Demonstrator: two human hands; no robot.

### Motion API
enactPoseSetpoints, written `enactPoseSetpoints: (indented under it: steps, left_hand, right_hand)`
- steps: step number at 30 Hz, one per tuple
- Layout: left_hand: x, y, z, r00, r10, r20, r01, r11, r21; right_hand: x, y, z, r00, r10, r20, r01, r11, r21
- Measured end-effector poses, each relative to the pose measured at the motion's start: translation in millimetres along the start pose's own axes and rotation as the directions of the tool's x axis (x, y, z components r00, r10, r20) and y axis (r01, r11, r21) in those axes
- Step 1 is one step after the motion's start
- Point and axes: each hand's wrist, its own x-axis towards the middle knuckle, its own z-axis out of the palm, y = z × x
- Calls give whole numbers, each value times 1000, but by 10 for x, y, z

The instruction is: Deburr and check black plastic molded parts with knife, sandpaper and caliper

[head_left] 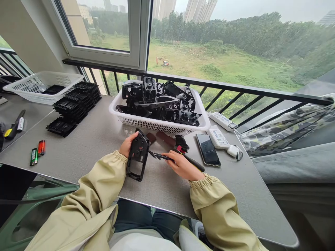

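parts (149, 87) lie in a basket (157, 124) behind the frame (138, 152), batteries (34, 157) left, a phone (208, 150) right.

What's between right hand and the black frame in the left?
Head view: the working end of the dark tool, pointing from the right hand toward the black frame. Contact is unclear.

Black throughout on the held plastic frame (138, 142), apart from a small reddish fleck (141, 149) near the middle. Black too on the slim tool (164, 157), the loose parts (157, 101) and the stacked panels (75, 101). White on the large basket (157, 123), the second basket (28, 97) and the power strips (218, 138). Dark reddish brown on the flat sheets (165, 139). Green on one battery (34, 157), orange-red on the other battery (41, 148). Plain pale khaki on the sleeves (102, 177). Grey with a fine, woven-looking mottle on the tabletop (227, 195). Camouflage blotches in grey, white and olive on the draped fabric (282, 122). Glossy black on the phone screen (208, 150).
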Motion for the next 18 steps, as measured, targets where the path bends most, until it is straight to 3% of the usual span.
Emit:
enactPoseSetpoints:
  steps: [4, 10, 14, 18]
  left_hand:
    - [6, -76, 69, 993, -115, 26, 115, 993, -6]
    - [-19, -124, 92, 991, -131, 5, 131, 991, -23]
    - [-21, -243, 115, 983, -184, -5, 184, 981, 59]
    - [-50, -400, 190, 994, -84, 65, 76, 990, 120]
  right_hand:
    - [-52, -69, -43, 996, 29, -85, -16, 989, 147]
    - [-158, -28, -45, 971, 169, -169, -138, 974, 181]
    - [-174, 11, -62, 928, 191, -319, -147, 976, 158]
    - [-126, -34, 34, 894, 164, -417, -136, 986, 97]
